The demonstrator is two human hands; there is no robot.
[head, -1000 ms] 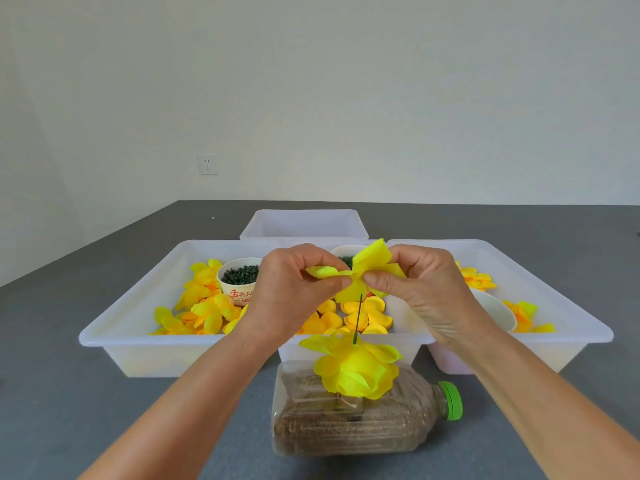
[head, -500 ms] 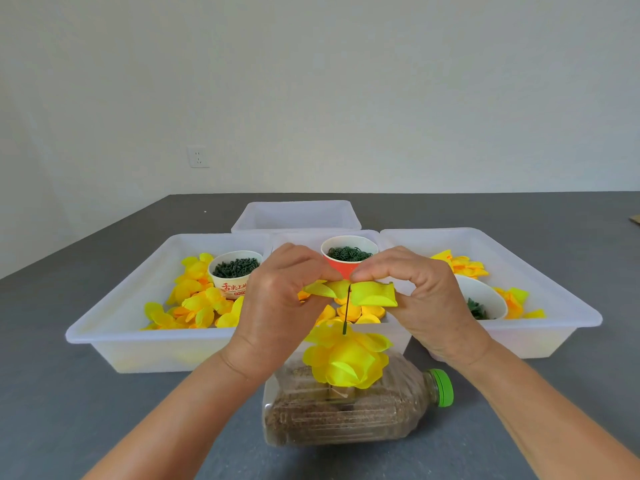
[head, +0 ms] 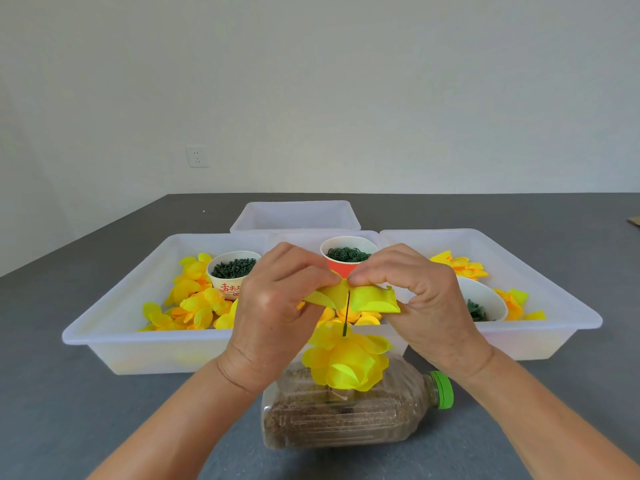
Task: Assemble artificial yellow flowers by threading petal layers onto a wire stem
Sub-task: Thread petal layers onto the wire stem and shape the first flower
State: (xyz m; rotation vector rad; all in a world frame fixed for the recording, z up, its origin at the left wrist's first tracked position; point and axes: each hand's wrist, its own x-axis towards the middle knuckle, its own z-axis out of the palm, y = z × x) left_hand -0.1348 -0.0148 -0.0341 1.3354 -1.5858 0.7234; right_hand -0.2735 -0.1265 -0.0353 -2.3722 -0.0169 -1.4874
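1. Centrally, a yellow petal layer sits at the top of a thin dark wire stem, held above the flower head already on that stem.
2. The left hand pinches the layer's left side, fingers curled.
3. The right hand pinches its right side, fingertips meeting the left hand's over the stem.
4. The stem rises from a plastic bottle lying on its side on the grey table, green cap to the right.
5. Behind lie white trays of loose yellow petals, with cups of dark green pieces: a white cup and a red cup.
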